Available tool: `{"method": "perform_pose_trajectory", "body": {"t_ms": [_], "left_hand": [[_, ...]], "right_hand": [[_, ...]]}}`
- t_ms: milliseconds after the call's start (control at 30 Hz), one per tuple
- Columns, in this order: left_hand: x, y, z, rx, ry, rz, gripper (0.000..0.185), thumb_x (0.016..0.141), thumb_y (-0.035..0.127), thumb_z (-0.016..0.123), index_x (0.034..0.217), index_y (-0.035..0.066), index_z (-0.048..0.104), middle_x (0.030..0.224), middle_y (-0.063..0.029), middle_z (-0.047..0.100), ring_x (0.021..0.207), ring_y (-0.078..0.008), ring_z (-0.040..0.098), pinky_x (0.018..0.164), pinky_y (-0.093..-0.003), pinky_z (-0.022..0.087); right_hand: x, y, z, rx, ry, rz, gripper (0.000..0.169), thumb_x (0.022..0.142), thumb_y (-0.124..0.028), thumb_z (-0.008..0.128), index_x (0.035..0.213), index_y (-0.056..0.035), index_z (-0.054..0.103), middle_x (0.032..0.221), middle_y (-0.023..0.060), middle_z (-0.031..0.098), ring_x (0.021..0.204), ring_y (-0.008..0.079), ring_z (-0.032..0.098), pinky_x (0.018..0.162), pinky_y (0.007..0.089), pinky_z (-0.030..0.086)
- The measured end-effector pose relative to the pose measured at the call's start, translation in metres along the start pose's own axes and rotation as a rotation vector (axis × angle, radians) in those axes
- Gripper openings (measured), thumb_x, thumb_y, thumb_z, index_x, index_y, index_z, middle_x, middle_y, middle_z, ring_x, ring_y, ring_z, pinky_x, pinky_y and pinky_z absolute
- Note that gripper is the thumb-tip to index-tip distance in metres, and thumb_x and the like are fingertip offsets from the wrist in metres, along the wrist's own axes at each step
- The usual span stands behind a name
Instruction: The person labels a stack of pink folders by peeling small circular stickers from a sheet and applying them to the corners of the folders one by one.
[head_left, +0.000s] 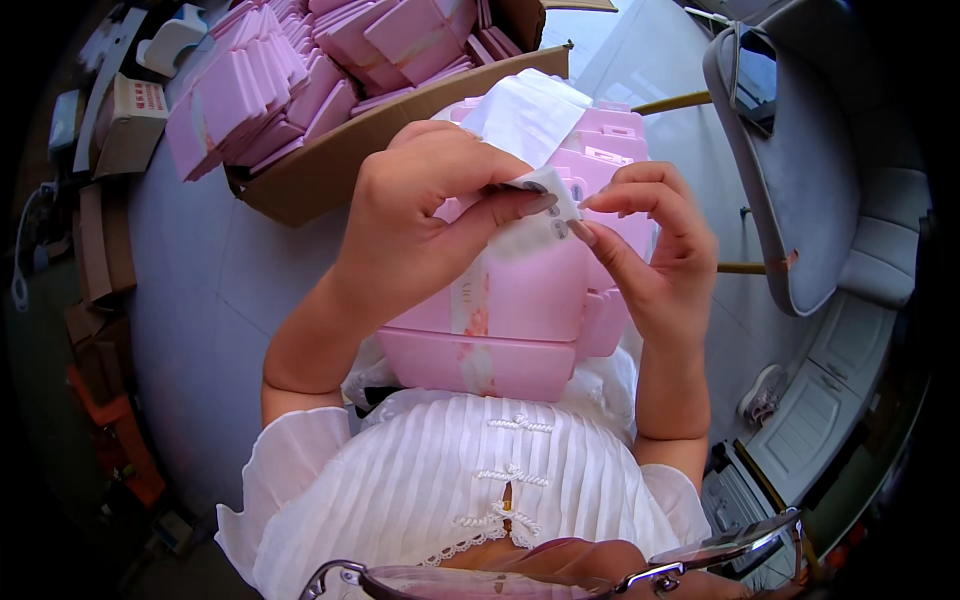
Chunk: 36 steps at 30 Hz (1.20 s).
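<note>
My left hand (427, 202) pinches a small sheet of round grey stickers (545, 217) between thumb and fingers. At the sheet's right edge are the thumb and fingertips of my right hand (660, 240); whether a loose sticker is between them is too small to tell. Below both hands, pink plastic boxes (536, 292) lie stacked on my lap, with a printed floral band (472, 315) across the front ones. Clasps (607, 155) show along their far edges. A white sheet (529, 112) rests over the far part of the stack, partly behind my left hand.
At the upper left, an open cardboard carton (322, 169) is heaped with pink plastic boxes (247, 97). On the right stands a grey upholstered chair (795, 202) with a dark-screened device (754, 79) on it. A shoe (763, 394) is near white cabinet doors (806, 420).
</note>
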<state>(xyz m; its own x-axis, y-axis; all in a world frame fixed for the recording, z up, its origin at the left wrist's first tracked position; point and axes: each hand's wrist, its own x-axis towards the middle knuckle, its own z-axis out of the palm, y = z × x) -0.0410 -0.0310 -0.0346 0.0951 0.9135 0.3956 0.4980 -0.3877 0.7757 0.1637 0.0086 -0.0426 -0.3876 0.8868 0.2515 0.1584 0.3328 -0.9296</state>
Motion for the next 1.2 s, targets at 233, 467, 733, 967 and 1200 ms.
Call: {"method": "perform_pose_trajectory", "body": {"t_ms": [233, 467, 733, 967, 1200], "left_hand": [[0.003, 0.001, 0.004, 0.026, 0.032, 0.006, 0.012, 0.071, 0.0, 0.075, 0.08, 0.005, 0.069, 0.065, -0.0009, 0.065, 0.058, -0.0117, 0.057, 0.09, -0.0359, 0.041], [0.004, -0.003, 0.01, 0.056, 0.085, -0.051, 0.013, 0.073, -0.001, 0.074, 0.084, -0.001, 0.067, 0.077, -0.0045, 0.064, 0.066, -0.0101, 0.058, 0.07, -0.0241, 0.045], [0.002, -0.007, 0.007, 0.006, 0.046, -0.085, 0.014, 0.075, -0.002, 0.072, 0.088, -0.003, 0.067, 0.082, -0.0055, 0.063, 0.071, -0.0098, 0.058, 0.063, -0.0208, 0.044], [0.002, -0.005, 0.006, 0.0, 0.022, -0.107, 0.015, 0.075, -0.002, 0.073, 0.089, -0.003, 0.067, 0.082, -0.0063, 0.063, 0.072, -0.0104, 0.058, 0.064, -0.0215, 0.044], [0.001, -0.009, 0.007, 0.008, 0.01, -0.07, 0.016, 0.074, -0.001, 0.073, 0.089, -0.003, 0.067, 0.083, -0.0063, 0.063, 0.072, -0.0102, 0.058, 0.064, -0.0207, 0.044]], "right_hand": [[-0.002, -0.002, -0.005, -0.241, 0.017, -0.083, 0.021, 0.061, 0.003, 0.076, 0.077, -0.0041, 0.065, 0.083, 0.0052, 0.056, 0.081, 0.0206, 0.053, 0.071, 0.0294, 0.043], [-0.002, 0.001, -0.02, -0.007, 0.028, 0.025, 0.017, 0.067, -0.002, 0.077, 0.077, -0.0042, 0.064, 0.087, 0.0017, 0.054, 0.081, 0.0136, 0.05, 0.072, 0.0254, 0.038], [-0.002, 0.047, -0.037, 0.238, 0.158, 0.529, 0.015, 0.076, -0.012, 0.077, 0.079, -0.0019, 0.066, 0.088, -0.0026, 0.049, 0.074, 0.0057, 0.04, 0.065, 0.0192, 0.034], [-0.003, 0.056, -0.028, 0.127, 0.193, 0.557, 0.016, 0.075, -0.014, 0.078, 0.079, -0.0019, 0.069, 0.088, -0.0021, 0.05, 0.074, 0.0068, 0.04, 0.064, 0.0198, 0.034], [-0.001, 0.052, -0.022, -0.056, 0.214, 0.532, 0.015, 0.074, -0.014, 0.077, 0.079, -0.0027, 0.068, 0.086, -0.0007, 0.05, 0.075, 0.0093, 0.041, 0.065, 0.0224, 0.036]]}}
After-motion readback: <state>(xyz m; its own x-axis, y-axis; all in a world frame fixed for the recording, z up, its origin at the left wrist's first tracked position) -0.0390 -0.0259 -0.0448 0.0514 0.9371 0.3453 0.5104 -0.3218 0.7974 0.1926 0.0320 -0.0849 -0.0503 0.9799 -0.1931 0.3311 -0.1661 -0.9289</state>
